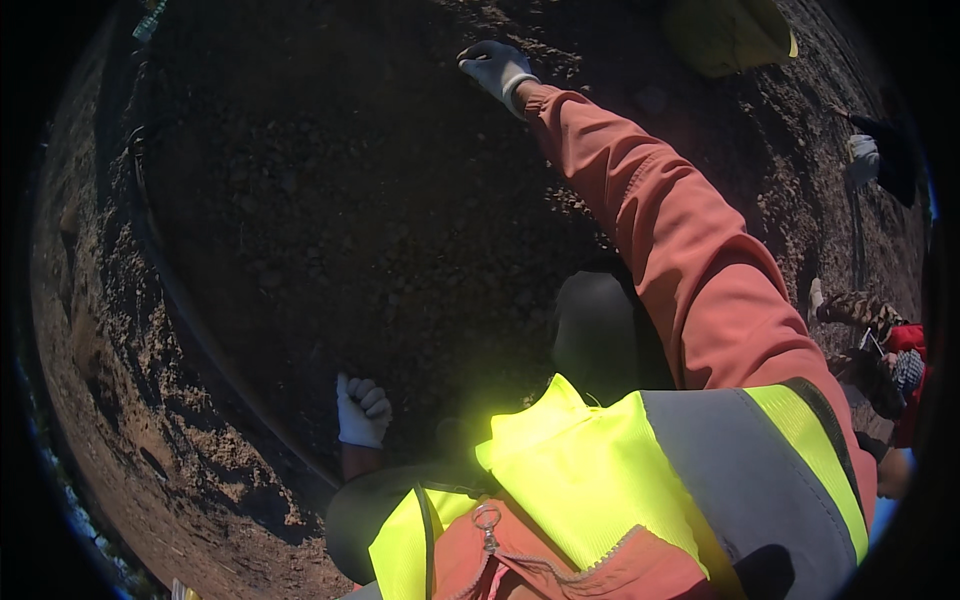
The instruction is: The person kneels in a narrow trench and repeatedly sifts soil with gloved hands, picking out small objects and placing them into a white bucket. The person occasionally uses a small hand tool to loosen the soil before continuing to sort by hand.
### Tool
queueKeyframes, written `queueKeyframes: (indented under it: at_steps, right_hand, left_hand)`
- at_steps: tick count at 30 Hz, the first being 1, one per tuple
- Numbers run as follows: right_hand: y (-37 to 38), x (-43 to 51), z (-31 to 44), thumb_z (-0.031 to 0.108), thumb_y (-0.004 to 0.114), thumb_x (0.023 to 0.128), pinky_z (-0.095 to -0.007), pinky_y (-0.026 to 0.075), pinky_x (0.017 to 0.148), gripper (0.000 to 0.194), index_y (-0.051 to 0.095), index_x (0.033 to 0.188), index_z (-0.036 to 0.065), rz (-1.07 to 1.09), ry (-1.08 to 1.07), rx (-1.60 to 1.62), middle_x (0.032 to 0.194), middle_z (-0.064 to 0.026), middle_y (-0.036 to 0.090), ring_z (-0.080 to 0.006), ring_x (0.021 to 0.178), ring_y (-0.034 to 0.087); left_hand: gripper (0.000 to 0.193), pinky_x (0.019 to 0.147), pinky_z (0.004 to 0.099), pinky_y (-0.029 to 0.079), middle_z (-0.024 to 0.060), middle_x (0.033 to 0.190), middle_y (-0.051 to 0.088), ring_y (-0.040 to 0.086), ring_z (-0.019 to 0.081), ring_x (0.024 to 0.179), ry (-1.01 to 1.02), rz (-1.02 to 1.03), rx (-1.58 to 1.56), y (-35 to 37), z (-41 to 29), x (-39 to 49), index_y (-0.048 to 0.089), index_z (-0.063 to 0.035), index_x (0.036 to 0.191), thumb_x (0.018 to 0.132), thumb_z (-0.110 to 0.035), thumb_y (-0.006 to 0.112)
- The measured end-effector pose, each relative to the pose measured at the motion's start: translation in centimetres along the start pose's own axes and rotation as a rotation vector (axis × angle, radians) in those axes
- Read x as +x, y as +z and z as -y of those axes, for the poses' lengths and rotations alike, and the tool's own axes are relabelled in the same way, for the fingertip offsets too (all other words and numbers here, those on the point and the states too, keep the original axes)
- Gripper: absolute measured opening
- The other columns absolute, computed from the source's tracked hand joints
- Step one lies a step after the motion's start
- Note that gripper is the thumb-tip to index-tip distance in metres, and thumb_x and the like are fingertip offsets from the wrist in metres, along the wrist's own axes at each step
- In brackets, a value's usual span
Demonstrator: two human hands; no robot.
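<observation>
My right hand point(495, 69), in a white work glove, reaches far forward on an outstretched arm over shaded soil. Its fingers curl towards the thumb; whether something small is between them I cannot tell. At the lower left my left hand point(364, 412), also in a white glove, has its fingers folded in, beside my bent knee. No object shows in it. Dark ground with small stones point(300, 202) lies between the two hands. A yellowish bag or container point(727, 37), partly cut off, stands to the right of my right hand.
A long pipe or hose point(202, 330) curves along the left side of the dug ground, beside a rough earth bank point(150, 375). At the right edge are a person in red and camouflage clothing point(907, 341) and another in dark clothing point(892, 161).
</observation>
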State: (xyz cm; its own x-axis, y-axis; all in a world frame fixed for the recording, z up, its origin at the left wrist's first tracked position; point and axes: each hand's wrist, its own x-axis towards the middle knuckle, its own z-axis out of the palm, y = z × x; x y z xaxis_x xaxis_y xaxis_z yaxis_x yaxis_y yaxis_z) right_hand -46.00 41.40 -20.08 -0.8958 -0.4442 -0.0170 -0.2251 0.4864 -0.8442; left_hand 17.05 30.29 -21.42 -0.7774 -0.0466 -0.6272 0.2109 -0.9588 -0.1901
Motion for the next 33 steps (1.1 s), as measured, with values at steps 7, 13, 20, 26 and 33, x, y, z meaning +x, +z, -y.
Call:
queueKeyframes:
  at_steps: [7, 13, 20, 26, 33]
  right_hand:
    - [2.2, 0.3, 2.8, 0.038, 0.082, 0.087, -0.0323, 0.058, 0.08, 0.04, 0.078, 0.114, 0.008, -0.045, 0.133, -0.115, 0.098, -0.0093, 0.079, -0.0194, 0.084, 0.077]
    - [-1.7, -3.9, -2.3, 0.024, 0.074, 0.1, -0.0331, 0.058, 0.083, 0.02, 0.07, 0.114, 0.01, 0.194, 0.451, 0.548, 0.105, -0.0027, 0.075, -0.0131, 0.089, 0.073]
    - [-1.0, -5.7, -6.1, 0.008, 0.077, 0.089, -0.0287, 0.063, 0.072, 0.017, 0.077, 0.105, 0.008, -0.008, 0.413, 0.461, 0.094, -0.0044, 0.077, -0.0138, 0.081, 0.074]
    - [-0.1, -3.5, -4.6, 0.033, 0.086, 0.081, -0.0338, 0.06, 0.085, 0.038, 0.078, 0.112, 0.012, -0.012, 0.239, -0.072, 0.106, -0.0092, 0.079, -0.0223, 0.096, 0.076]
    - [1.7, -0.2, -9.2, 0.034, 0.082, 0.086, -0.0361, 0.06, 0.085, 0.04, 0.075, 0.115, 0.007, 0.063, 0.218, -0.091, 0.103, -0.0087, 0.076, -0.0209, 0.097, 0.073]
  left_hand:
    - [0.055, 0.045, 0.0256, 0.021, -0.0063, 0.064, 0.023, 0.025, 0.008, 0.051, 0.038, -0.074, 0.001, -0.2, -0.1, -0.3, 0.034, -0.0233, 0.065, 0.112, -0.051, 0.041]
    - [0.053, 0.045, 0.0253, 0.021, -0.0062, 0.065, 0.022, 0.025, 0.0078, 0.051, 0.03, -0.033, -0.043, -1.9, -0.4, -0.5, 0.034, -0.0233, 0.065, 0.112, -0.048, 0.041]
    - [0.053, 0.046, 0.0241, 0.024, -0.0073, 0.064, 0.025, 0.027, 0.0057, 0.05, 0.039, -0.099, 0.029, -1.6, -0.5, -0.2, 0.037, -0.0222, 0.064, 0.11, -0.046, 0.045]
    - [0.052, 0.043, 0.0226, 0.02, -0.0061, 0.065, 0.022, 0.024, 0.0066, 0.05, 0.086, -0.15, 0.022, -1.3, 0.1, -1.3, 0.036, -0.0223, 0.066, 0.112, -0.045, 0.043]
    - [0.05, 0.044, 0.023, 0.023, -0.0061, 0.065, 0.024, 0.025, 0.0067, 0.052, 0.088, -0.095, 0.027, -2.2, 0.0, -1.7, 0.038, -0.0209, 0.067, 0.111, -0.043, 0.047]
